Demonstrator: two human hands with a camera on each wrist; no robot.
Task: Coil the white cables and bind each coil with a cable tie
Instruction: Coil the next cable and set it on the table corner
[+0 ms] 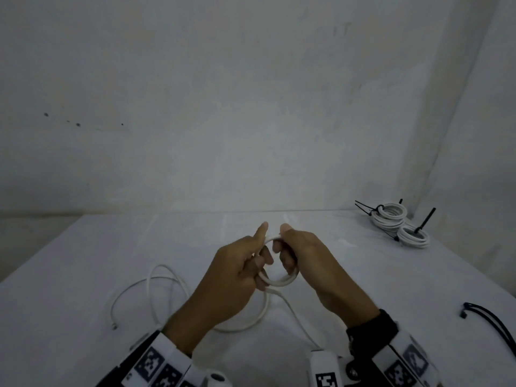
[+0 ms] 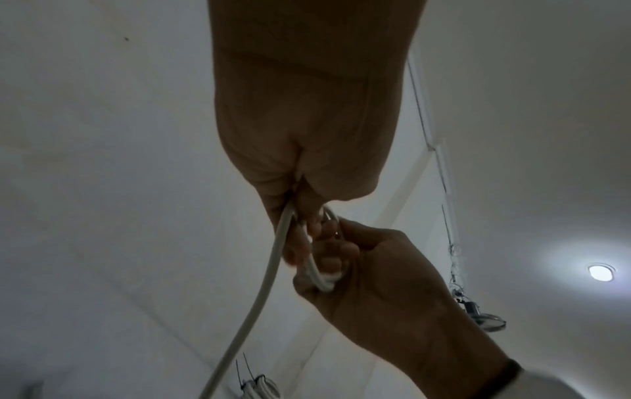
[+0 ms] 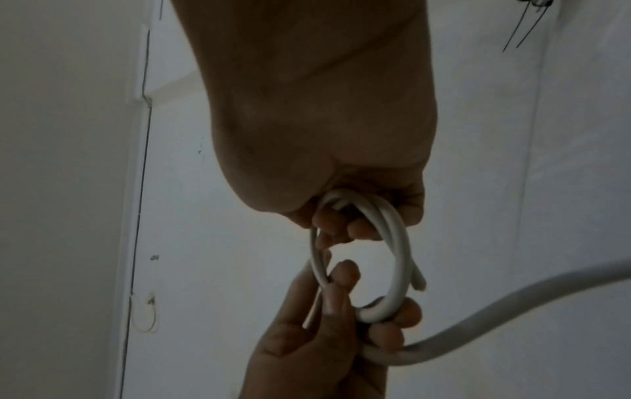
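Observation:
Both hands hold a small coil of white cable [image 1: 279,281] above the white table [image 1: 363,289]. My left hand [image 1: 237,275] grips the coil's left side, thumb raised. My right hand [image 1: 304,255] curls its fingers through the coil's right side. In the right wrist view the coil [image 3: 397,259] shows about two turns, and a free cable end [image 3: 419,280] sticks out. The uncoiled rest of the cable [image 1: 156,286] trails in loose loops on the table to the left. In the left wrist view the cable [image 2: 270,275] hangs down from my left hand [image 2: 300,189].
Two finished coils [image 1: 391,216] [image 1: 414,237] bound with black ties lie at the table's far right corner. Loose black cable ties [image 1: 491,319] lie near the right edge. A wall stands behind the table and another at the right.

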